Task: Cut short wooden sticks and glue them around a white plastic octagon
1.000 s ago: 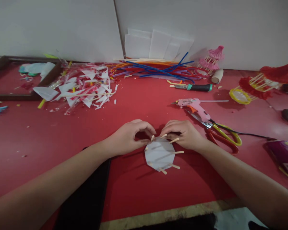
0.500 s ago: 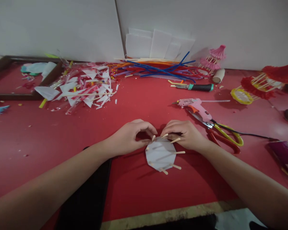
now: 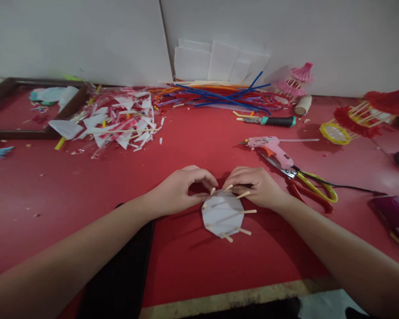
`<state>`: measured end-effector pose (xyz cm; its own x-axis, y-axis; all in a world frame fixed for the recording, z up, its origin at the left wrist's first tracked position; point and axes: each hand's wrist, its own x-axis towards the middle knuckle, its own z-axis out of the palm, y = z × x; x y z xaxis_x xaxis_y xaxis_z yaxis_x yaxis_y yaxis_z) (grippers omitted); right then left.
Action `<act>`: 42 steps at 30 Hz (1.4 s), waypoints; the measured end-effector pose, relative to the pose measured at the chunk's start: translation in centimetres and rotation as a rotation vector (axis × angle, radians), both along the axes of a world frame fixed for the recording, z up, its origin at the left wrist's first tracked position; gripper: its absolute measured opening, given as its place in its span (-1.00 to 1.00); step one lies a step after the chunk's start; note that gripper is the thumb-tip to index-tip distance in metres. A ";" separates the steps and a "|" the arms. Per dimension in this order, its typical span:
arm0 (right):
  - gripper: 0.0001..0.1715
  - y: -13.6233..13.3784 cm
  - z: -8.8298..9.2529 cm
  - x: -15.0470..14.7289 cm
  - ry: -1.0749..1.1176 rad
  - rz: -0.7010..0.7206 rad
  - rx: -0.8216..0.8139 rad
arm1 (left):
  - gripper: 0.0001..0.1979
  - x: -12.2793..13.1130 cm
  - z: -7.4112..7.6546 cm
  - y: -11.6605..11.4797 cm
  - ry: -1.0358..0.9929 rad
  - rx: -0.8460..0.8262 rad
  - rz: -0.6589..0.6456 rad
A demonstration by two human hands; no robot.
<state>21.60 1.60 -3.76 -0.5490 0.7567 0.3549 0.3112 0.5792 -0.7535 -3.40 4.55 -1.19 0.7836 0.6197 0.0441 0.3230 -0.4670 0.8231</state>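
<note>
A white many-sided card piece lies on the red table, with several short wooden sticks standing up round its rim. My left hand is at its upper left edge, thumb and fingers curled in a pinch by a stick. At the upper right edge, my right hand has its fingers bent together against the rim near another stick. What the fingertips grip is partly hidden.
Right of my hands lie a pink glue gun, scissors and a cutter. Paper scraps and pipe cleaners are at the back. A black object sits under my left forearm; decorated models stand right.
</note>
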 end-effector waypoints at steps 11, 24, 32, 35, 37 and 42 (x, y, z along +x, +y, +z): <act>-0.82 -0.5 1.7 2.5 -0.010 -0.238 -0.038 | -0.94 0.1 0.2 -0.5 -0.046 -0.003 0.128; -0.92 -1.2 2.4 3.4 -0.217 0.073 -0.007 | -0.97 0.1 0.2 -0.7 0.004 0.085 0.225; -0.94 -1.4 2.4 3.1 -0.271 0.027 0.016 | -0.97 0.1 0.3 -0.7 0.021 0.104 0.202; -0.94 -1.4 2.2 2.9 -0.267 0.012 0.003 | -0.96 0.1 0.2 -0.6 0.017 0.108 0.177; -0.91 -1.5 2.1 2.8 -0.262 -0.006 -0.009 | -0.95 0.0 0.1 -0.5 0.017 0.106 0.160; -0.88 -1.5 1.9 2.5 -0.233 -0.027 -0.044 | -0.94 -0.1 0.0 -0.5 0.026 0.100 0.151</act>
